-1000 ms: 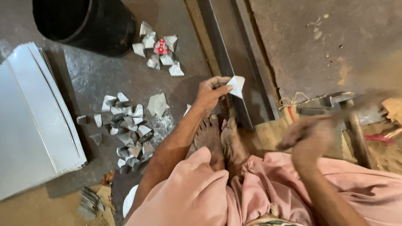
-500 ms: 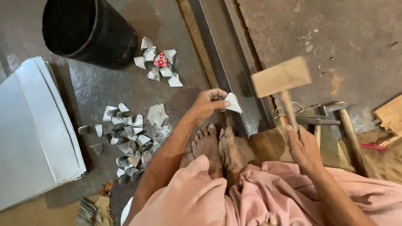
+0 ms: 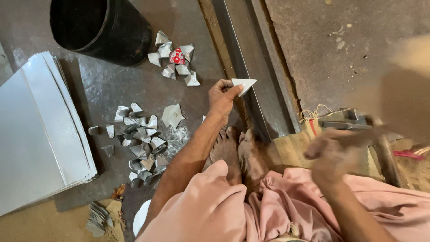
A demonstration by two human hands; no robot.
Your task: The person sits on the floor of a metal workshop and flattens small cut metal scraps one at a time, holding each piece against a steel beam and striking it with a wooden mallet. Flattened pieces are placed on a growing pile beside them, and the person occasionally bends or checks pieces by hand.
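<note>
My left hand [image 3: 221,98] pinches a small white triangular sheet-metal piece [image 3: 244,84] against the edge of a long steel angle bar [image 3: 237,54] lying on the floor. My right hand [image 3: 333,157], blurred by motion, grips the handle of a wooden mallet; its head [image 3: 414,54] is a pale smear at the far right, well away from the piece. My bare feet [image 3: 237,152] rest beside the bar, just below the left hand.
A black bucket [image 3: 103,29] stands at the top left. A stack of flat metal sheets [image 3: 40,130] lies at the left. Two heaps of folded metal pieces [image 3: 141,143] [image 3: 174,58] and one flat cut piece [image 3: 172,115] lie between. Metal hammers [image 3: 345,118] rest at the right.
The mallet swung from above the bar, close to the piece, out to the right and is now blurred. My left hand kept the triangular piece on the bar's edge.
</note>
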